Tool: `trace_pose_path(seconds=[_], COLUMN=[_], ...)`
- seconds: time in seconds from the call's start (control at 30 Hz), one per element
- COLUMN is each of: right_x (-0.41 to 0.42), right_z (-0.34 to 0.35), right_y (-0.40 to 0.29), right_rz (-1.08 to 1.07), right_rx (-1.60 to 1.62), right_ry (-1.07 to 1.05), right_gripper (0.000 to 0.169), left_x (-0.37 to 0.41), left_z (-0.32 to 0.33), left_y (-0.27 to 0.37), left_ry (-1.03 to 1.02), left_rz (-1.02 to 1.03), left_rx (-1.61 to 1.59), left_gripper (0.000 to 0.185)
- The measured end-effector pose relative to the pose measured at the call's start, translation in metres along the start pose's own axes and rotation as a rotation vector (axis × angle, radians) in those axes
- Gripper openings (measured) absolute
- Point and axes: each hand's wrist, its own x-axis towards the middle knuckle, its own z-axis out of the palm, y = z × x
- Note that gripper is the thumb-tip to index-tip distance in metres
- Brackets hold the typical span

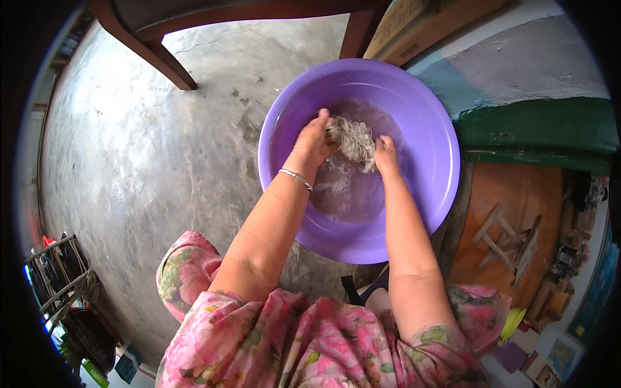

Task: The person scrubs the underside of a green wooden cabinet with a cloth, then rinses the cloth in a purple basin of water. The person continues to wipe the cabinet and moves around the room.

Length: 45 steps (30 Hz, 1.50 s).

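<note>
A large purple plastic basin point(422, 213) stands on the floor before me, holding murky, slightly foamy water point(347, 194). Above the water, a wet, greyish shaggy cloth or mop head point(351, 140) stretches between my hands. My left hand point(315, 138), with a silver bangle at the wrist, grips its left end, the thumb pointing up. At its right end, my right hand point(386, 153) is closed on the strands. The fingers under the cloth are partly hidden.
A dark wooden chair or bench leg point(177, 68) stands beyond the basin on the grey concrete floor point(145, 160). A green and grey painted wall point(533, 126) rises at the right, near a small wooden folding stool point(509, 242). A metal rack point(58, 271) is at the lower left.
</note>
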Motion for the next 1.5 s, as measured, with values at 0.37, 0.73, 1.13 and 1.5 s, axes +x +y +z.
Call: trace_pose_path(seconds=[0.37, 0.73, 1.13, 1.5], right_x=[-0.018, -0.096, -0.055, -0.049], right_z=[0.038, 0.016, 0.028, 0.024], right_y=[-0.019, -0.132, -0.132, -0.128], right_rz=[0.056, -0.187, -0.364, -0.252], right_rx=[-0.352, 0.13, 0.164, 0.02], right_ry=[-0.397, -0.364, -0.034, 0.082], right_gripper=[0.042, 0.03, 0.026, 0.024], left_x=[0.024, 0.009, -0.005, -0.016], left_z=[-0.045, -0.018, 0.02, 0.029], left_y=[-0.038, -0.004, -0.027, -0.031], left_ry=[0.334, -0.172, 0.015, 0.102], left_rz=[-0.083, -0.049, 0.085, -0.066], left_rx=[0.138, -0.25, -0.21, -0.105], left_gripper=[0.057, 0.049, 0.036, 0.049])
